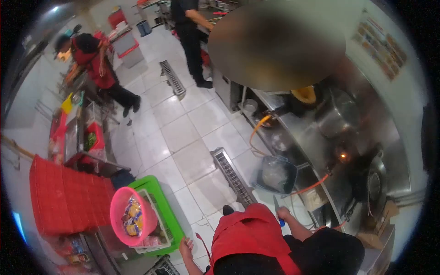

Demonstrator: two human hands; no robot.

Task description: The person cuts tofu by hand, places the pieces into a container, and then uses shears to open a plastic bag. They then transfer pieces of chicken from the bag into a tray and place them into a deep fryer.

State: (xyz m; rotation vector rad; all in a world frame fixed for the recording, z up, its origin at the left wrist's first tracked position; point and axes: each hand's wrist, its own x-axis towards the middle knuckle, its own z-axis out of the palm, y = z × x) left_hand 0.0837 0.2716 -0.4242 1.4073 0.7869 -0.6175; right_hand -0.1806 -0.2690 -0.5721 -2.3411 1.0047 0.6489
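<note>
Right-hand grip (285, 215) is holding a blue-handled knife (276, 203), whose long axis is pointing forward, away from the body, toward a dark tub (292, 176) containing something translucent (275, 174). Left-hand grip (185, 248) is hanging well apart from the knife, near a green tray (165, 209); I cannot tell how wide. A pink bowl (117, 214) of packets (134, 218) is sitting over a white basket (161, 225) there.

Right grip (285, 214) holds knife (276, 203); left grip (186, 249) near green tray (172, 211).
</note>
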